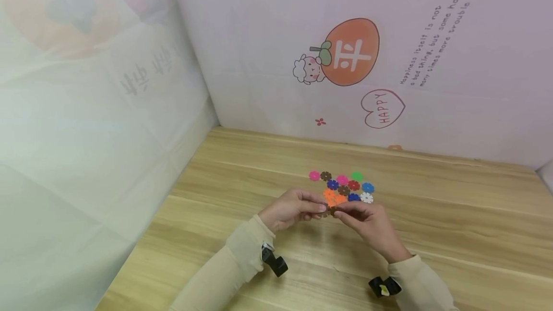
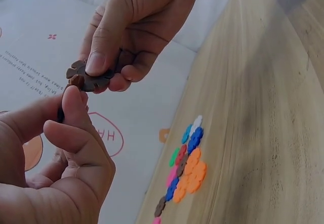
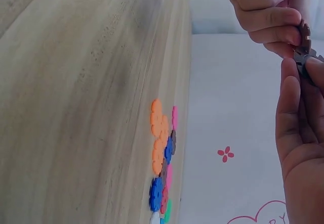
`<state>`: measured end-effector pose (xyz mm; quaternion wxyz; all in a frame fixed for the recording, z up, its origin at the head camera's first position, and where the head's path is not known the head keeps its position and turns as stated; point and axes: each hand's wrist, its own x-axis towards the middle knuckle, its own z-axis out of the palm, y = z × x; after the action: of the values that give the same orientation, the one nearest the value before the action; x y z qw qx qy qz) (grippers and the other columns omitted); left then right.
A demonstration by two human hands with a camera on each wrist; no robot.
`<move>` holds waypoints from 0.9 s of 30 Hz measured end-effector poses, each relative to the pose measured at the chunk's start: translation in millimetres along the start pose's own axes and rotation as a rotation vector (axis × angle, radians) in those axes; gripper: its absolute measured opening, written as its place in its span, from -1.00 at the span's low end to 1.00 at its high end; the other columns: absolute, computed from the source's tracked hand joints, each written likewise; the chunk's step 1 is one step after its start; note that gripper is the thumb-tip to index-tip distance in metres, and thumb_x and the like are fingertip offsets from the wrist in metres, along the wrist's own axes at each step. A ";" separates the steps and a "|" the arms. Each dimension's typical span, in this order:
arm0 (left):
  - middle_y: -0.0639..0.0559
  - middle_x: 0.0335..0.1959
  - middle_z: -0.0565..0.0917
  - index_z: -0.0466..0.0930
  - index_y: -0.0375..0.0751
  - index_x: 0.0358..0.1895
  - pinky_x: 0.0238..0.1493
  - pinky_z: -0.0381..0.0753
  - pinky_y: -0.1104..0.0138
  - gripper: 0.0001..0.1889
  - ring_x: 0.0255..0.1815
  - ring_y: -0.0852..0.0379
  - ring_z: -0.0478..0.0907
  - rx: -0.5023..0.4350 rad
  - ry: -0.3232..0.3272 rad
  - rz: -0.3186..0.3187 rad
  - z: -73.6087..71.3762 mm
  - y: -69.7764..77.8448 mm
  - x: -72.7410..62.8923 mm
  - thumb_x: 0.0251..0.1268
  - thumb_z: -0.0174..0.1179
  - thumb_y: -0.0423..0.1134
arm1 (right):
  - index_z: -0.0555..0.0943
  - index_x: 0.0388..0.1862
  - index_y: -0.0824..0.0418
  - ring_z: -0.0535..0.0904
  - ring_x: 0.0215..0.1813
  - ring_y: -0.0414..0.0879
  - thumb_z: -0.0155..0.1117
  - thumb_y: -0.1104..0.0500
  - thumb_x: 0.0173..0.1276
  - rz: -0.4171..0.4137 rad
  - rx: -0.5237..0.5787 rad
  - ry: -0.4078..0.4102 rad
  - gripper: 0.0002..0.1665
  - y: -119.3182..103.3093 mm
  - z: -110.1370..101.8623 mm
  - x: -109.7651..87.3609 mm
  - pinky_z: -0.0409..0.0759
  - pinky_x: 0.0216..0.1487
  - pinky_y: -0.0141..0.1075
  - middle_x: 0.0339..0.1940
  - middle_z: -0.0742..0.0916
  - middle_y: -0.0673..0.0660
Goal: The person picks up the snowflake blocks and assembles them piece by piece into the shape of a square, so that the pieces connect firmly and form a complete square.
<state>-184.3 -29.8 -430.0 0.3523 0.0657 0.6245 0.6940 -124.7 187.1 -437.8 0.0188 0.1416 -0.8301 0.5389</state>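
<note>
Two brown discs meet edge to edge, seemingly crosswise, nearside of orange discs; left hand, left of these, pinches one; right hand, opposite side, the other

Beige sleeves, black wrist mounts, yellow patch on the right one
</note>
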 end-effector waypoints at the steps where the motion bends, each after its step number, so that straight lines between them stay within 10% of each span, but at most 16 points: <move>1: 0.04 -0.37 0.70 0.63 -0.43 0.01 -0.45 0.50 0.54 -0.74 -0.46 0.27 0.57 -0.001 -0.001 -0.002 0.5 0.3 -0.5 0.28 0.25 -0.43 | 0.73 -0.12 0.20 0.76 -0.17 -0.11 0.34 0.20 0.36 -0.011 0.003 0.000 -0.83 -0.3 0.1 -0.3 0.73 -0.15 -0.40 -0.17 0.81 0.15; 27: 0.09 -0.33 0.71 0.61 -0.39 0.05 -0.29 0.59 0.50 -0.74 -0.37 0.27 0.61 -0.007 -0.058 0.002 -1.0 -1.6 -6.2 0.34 0.21 -0.40 | 0.73 -0.09 0.15 0.74 -0.15 -0.20 0.32 0.22 0.37 -0.070 -0.015 -0.030 -0.83 -2.6 0.5 -1.8 0.73 -0.14 -0.38 -0.15 0.81 0.09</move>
<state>-179.5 -34.2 -429.6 0.3698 0.0854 0.6114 0.6943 -122.3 186.0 -436.0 0.0265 0.1786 -0.8288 0.5297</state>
